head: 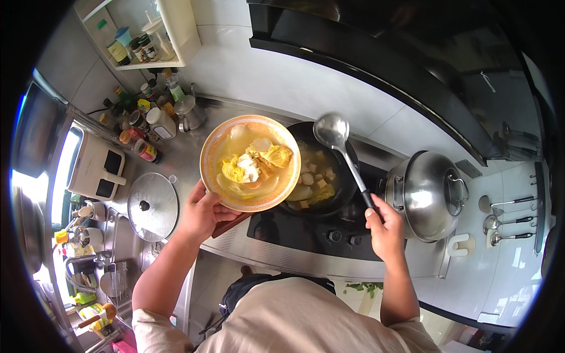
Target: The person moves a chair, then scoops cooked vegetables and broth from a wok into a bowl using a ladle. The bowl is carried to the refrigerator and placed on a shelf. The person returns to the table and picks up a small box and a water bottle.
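Observation:
My left hand (207, 209) grips the lower left rim of an orange-patterned bowl (250, 204), thumb on the rim and fingers beneath. Cabbage leaves (277, 155) and pale pieces lie in yellowish broth inside it. In my right hand (385, 227) is the black handle of a steel ladle (332, 129), its bowl raised over the wok's far edge. A dark wok (348, 185) sits on the black glass cooktop (287, 238), partly hidden by the bowl. Broth, cubed pieces (321, 182) and more cabbage show in the wok.
Right of the wok stands a large steel pot with a domed lid (426, 194). A round lid (153, 207) lies on the left counter, near a cream air fryer (97, 163). Several condiment bottles (161, 123) crowd the back corner. The range hood (375, 66) overhangs the cooktop; a sink (126, 234) is at left.

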{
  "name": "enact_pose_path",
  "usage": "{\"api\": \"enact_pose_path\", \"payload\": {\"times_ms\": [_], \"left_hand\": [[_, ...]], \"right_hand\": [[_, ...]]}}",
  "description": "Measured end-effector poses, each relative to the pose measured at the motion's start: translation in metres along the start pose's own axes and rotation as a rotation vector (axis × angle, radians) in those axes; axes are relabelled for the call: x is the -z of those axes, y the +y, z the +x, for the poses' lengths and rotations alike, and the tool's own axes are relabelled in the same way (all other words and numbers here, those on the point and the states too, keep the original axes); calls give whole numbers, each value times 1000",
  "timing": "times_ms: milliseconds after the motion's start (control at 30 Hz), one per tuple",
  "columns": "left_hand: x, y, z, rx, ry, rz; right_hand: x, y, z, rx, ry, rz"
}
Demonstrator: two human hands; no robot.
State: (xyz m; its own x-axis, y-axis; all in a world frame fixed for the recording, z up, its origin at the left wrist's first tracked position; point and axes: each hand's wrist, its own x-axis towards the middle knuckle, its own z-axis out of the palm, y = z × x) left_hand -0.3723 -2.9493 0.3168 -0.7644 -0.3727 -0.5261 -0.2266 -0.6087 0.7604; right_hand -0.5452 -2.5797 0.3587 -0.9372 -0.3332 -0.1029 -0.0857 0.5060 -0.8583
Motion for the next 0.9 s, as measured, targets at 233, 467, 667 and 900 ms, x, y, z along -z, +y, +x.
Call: {"api": "enact_pose_path", "payload": {"times_ms": [233,467,667,900], "left_hand": [[-7,5,-6,-8,-22,-48],[-17,7,-19,12,-47,-48],[-25,5,-26,-3,-108,-20],[-36,-4,-38,26,-149,-7]], "right_hand": [[-29,83,22,-239,-74,35],[-39,48,13,146,-13,-1012],[-66,-10,23,6,-310,342],[-101,-31,30,-234,-515,612]]}}
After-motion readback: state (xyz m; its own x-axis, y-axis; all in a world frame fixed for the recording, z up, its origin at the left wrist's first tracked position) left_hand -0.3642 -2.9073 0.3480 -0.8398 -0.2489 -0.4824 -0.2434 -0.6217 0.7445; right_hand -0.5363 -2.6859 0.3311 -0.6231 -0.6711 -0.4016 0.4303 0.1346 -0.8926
